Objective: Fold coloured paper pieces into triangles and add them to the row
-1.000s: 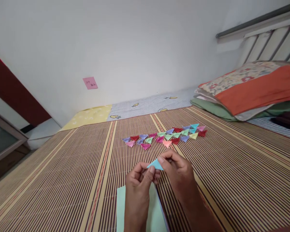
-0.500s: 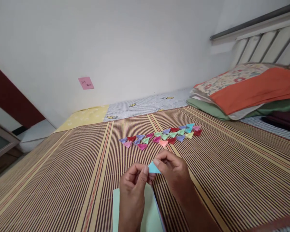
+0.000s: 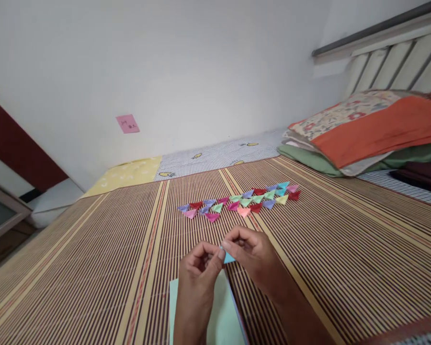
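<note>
A small piece of light blue paper (image 3: 229,258) is pinched between both hands, partly covered by the fingers. My left hand (image 3: 200,275) grips its left side with thumb and index finger. At its upper edge, my right hand (image 3: 255,256) is closed on the same paper, the two thumbs nearly touching. Beneath my left hand and wrist lies a pale green sheet or pad (image 3: 224,306). Beyond the hands, several small folded paper triangles (image 3: 243,211) in pink, red, green, purple, blue and yellow lie in uneven rows.
A striped mat (image 3: 104,254) covers the surface. Folded bedding with an orange band (image 3: 380,129) is piled at the right, near a radiator (image 3: 398,62). Dark cloth (image 3: 422,177) lies at the right edge. A pink note (image 3: 128,123) is on the wall.
My right hand has shifted slightly left, closer to my left thumb. Less of the blue paper shows between the fingers, and it sits a little lower.
</note>
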Tool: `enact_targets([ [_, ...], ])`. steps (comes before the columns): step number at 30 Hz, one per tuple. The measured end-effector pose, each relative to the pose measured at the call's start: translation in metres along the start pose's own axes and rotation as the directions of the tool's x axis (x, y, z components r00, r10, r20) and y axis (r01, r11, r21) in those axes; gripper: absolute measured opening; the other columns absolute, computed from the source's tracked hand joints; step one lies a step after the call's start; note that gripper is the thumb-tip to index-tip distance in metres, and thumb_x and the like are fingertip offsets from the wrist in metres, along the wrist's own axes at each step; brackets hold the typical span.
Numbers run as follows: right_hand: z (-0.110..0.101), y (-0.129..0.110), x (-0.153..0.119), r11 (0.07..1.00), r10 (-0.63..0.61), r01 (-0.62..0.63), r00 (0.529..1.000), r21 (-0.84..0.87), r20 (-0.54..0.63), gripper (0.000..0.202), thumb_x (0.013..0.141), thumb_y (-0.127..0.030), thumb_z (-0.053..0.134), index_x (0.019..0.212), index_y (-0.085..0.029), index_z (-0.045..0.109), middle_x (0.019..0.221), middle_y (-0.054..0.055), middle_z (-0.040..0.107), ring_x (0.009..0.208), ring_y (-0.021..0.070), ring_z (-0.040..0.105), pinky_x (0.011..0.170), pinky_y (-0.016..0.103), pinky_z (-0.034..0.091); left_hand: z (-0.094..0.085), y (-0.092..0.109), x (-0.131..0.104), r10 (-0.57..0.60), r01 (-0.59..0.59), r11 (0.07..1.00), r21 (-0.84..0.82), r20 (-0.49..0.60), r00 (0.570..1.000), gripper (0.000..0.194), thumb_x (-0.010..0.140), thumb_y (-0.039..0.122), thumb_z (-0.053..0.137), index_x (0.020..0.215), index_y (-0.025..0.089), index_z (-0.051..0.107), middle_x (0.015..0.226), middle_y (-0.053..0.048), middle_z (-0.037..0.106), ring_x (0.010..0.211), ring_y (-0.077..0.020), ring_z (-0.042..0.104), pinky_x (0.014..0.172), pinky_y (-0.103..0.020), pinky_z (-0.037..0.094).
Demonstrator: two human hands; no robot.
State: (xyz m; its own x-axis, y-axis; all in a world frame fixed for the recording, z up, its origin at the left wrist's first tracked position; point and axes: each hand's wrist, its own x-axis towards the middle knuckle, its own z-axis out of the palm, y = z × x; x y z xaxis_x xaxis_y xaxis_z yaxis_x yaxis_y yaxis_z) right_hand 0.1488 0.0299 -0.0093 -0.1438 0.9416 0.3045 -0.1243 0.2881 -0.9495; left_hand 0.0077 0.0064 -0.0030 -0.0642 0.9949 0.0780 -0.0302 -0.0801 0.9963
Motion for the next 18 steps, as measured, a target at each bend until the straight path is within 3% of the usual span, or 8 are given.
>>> enact_targets([
  [6, 0.001, -0.002, -0.001, 0.997, -0.001, -0.001, 1.000, -0.083, -0.026, 0.023, 0.091, -0.030, 0.061, 0.072, -0.017, 0.063, 0.064, -0.002, 0.056, 0.062, 0.0128, 0.051, 0.057, 0.024, 0.040, -0.001, -0.003, 0.001, -0.033, 0.034, 0.999, -0.012, 0.029, 0.999, 0.025, 0.075, 0.039, 0.080, 0.072, 0.016, 0.070, 0.065, 0.000, 0.060, 0.062, -0.0132, 0.048, 0.057, -0.023, 0.037],
  [10, -0.006, -0.005, 0.000, 0.996, 0.016, -0.014, 0.999, -0.085, 0.028, 0.029, 0.095, -0.037, 0.056, 0.075, -0.018, 0.063, 0.065, -0.002, 0.055, 0.062, 0.0133, 0.050, 0.058, 0.025, 0.041, -0.004, -0.007, 0.003, -0.036, 0.032, 0.999, -0.041, -0.081, 0.996, 0.023, 0.075, 0.039, 0.080, 0.079, 0.017, 0.074, 0.068, -0.001, 0.064, 0.063, -0.0139, 0.051, 0.060, -0.024, 0.041],
  [13, -0.007, -0.006, -0.001, 0.983, 0.018, -0.007, 0.998, -0.184, 0.055, 0.021, 0.090, -0.030, 0.062, 0.074, -0.018, 0.063, 0.066, -0.002, 0.057, 0.064, 0.0137, 0.051, 0.060, 0.025, 0.041, -0.007, -0.006, 0.004, -0.011, 0.004, 0.998, -0.060, -0.132, 0.991, 0.023, 0.077, 0.040, 0.079, 0.076, 0.018, 0.073, 0.067, 0.000, 0.063, 0.063, -0.0130, 0.051, 0.061, -0.023, 0.042],
  [18, -0.005, -0.010, -0.005, 0.928, -0.077, 0.089, 0.996, -0.360, 0.050, 0.022, 0.090, -0.023, 0.060, 0.069, -0.019, 0.057, 0.064, -0.004, 0.052, 0.061, 0.0128, 0.048, 0.057, 0.025, 0.036, -0.011, -0.006, 0.003, -0.014, 0.010, 0.999, -0.052, -0.075, 0.997, 0.022, 0.077, 0.039, 0.080, 0.076, 0.017, 0.074, 0.067, 0.001, 0.062, 0.063, -0.0120, 0.050, 0.060, -0.022, 0.040],
])
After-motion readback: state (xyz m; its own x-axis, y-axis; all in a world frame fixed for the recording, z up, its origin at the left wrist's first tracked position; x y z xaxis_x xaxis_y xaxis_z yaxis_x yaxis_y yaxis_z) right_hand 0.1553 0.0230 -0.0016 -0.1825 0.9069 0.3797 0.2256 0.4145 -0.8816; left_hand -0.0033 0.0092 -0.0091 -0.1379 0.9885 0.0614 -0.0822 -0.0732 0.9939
